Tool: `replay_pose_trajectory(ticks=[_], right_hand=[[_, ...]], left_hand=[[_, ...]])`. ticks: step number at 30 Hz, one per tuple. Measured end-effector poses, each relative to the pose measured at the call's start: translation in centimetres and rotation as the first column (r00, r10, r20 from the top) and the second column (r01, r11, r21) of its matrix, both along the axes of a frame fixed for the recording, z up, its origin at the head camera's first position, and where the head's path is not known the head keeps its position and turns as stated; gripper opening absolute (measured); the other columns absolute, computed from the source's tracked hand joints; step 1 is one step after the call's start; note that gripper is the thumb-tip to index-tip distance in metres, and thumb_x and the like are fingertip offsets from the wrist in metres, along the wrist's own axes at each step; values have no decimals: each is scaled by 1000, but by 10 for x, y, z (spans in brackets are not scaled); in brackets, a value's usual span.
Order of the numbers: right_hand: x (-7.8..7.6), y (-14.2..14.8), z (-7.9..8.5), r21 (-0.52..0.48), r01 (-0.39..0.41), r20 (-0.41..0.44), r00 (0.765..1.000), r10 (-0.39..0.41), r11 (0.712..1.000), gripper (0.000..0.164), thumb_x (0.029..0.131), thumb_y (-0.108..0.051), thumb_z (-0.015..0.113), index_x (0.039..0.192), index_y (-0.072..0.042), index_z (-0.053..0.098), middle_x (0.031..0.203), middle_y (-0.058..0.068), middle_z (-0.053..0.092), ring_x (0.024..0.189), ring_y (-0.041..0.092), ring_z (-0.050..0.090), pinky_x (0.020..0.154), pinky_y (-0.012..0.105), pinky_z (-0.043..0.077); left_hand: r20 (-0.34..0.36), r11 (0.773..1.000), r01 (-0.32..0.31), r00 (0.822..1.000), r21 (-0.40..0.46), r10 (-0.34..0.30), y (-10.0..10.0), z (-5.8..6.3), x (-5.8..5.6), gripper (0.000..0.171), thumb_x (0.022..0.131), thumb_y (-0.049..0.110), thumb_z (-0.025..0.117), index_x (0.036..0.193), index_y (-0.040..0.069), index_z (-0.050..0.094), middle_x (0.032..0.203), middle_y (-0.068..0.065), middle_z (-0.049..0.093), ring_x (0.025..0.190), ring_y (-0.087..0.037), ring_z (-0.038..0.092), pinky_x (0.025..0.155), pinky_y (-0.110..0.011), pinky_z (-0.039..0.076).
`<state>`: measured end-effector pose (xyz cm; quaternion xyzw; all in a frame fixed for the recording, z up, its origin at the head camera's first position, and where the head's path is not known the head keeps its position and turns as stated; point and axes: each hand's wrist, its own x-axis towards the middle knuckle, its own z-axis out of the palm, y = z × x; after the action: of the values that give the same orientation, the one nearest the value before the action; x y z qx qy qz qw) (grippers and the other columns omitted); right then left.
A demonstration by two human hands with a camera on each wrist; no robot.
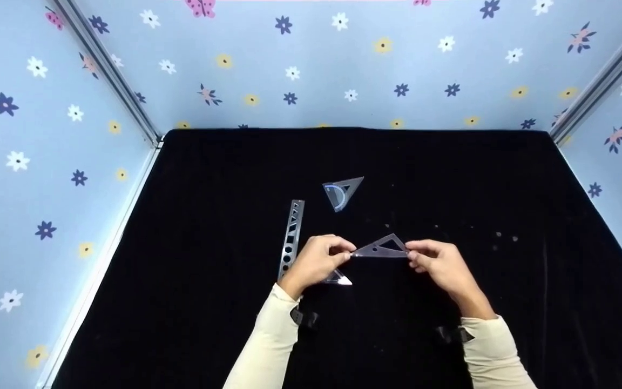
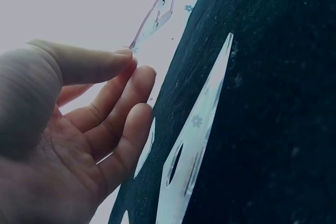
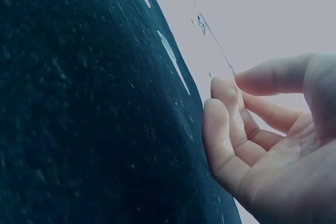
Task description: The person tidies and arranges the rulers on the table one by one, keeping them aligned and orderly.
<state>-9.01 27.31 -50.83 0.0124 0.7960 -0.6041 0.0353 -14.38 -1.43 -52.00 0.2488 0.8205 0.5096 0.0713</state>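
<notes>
Between both hands a clear set square [image 1: 367, 252], long and triangular with a cut-out, is held up by its ends. My left hand [image 1: 319, 258] pinches its pointed left corner between thumb and fingertips. At the opposite end my right hand [image 1: 438, 263] pinches the right corner the same way. Under the left hand, another clear triangle [image 1: 343, 280] lies on the cloth, partly hidden by that hand; the left wrist view shows its pointed end [image 2: 202, 114] close below the fingers. A clear ruler [image 1: 292, 232] with cut-out shapes lies just left of the left hand.
Farther back on the black cloth [image 1: 224, 216] lies a set square [image 1: 351, 186] with a blue-edged protractor [image 1: 335, 195] overlapping it. Flower-patterned walls [image 1: 316, 59] enclose the back and sides of the table. Small pale specks dot the cloth at right.
</notes>
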Motion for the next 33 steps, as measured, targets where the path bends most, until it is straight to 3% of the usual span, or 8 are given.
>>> replay_pose_trajectory(ticks=[15, 21, 33], right_hand=[[6, 10, -6, 52, -43, 17, 999, 42, 998, 31, 90, 1, 70, 119, 13, 65, 89, 18, 69, 73, 18, 66, 63, 28, 56], [8, 11, -7, 78, -38, 20, 999, 37, 996, 28, 89, 2, 70, 115, 11, 68, 87, 19, 68, 71, 18, 65, 62, 27, 55], [8, 11, -13, 139, -56, 24, 998, 53, 989, 26, 90, 2, 69, 114, 9, 68, 88, 17, 70, 71, 20, 66, 60, 27, 54]], left_hand=[[5, 997, 69, 998, -24, -69, 8, -2, 7, 14, 89, 3, 71, 101, 6, 76, 90, -2, 71, 79, -7, 63, 74, -25, 53], [1, 996, 84, 996, -26, -84, 10, -3, 9, 11, 87, 2, 71, 95, 9, 76, 84, 4, 69, 75, -6, 62, 71, -25, 53], [55, 993, 120, 991, -3, -119, 10, -5, 11, 14, 86, -1, 71, 97, 7, 75, 79, 5, 68, 73, -6, 63, 68, -24, 54]])
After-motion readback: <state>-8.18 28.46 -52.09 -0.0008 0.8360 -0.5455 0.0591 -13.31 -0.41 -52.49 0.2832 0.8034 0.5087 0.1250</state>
